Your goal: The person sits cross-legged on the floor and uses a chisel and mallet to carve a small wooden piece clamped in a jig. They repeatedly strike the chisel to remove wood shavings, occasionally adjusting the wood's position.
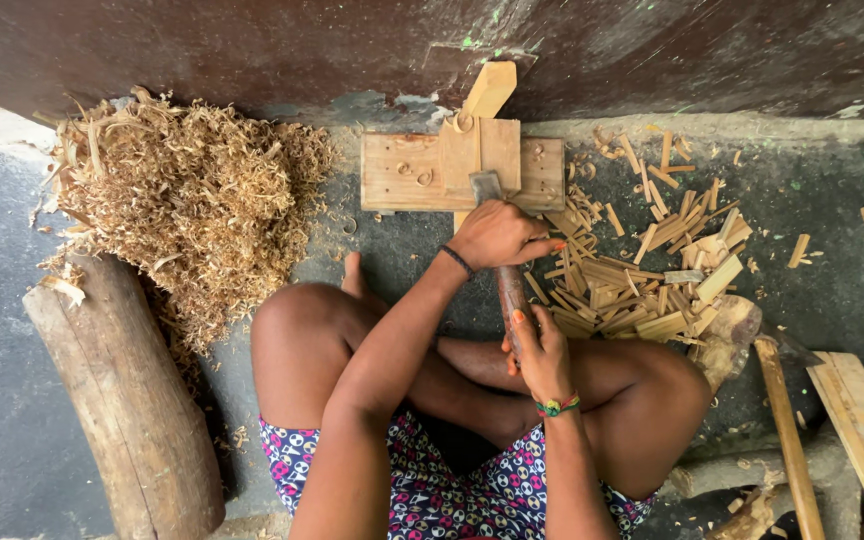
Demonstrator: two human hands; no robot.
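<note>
A person sits cross-legged on the concrete floor (12,300), splitting wood against the wall. To the left lie a thick log (127,400) and a big heap of curled shavings (192,200), so a good deal of shaving looks done. Ahead, a flat wooden board (402,172) serves as the chopping base, with a small upright wood block (480,150) standing on it. To the right, a large pile of split sticks (632,290) suggests the work is well along; this block is not yet split through. The left hand (497,235) presses on the blade's back, its grip closed over the cleaver (487,185), while the right hand (542,355) wraps the handle (510,295).
</note>
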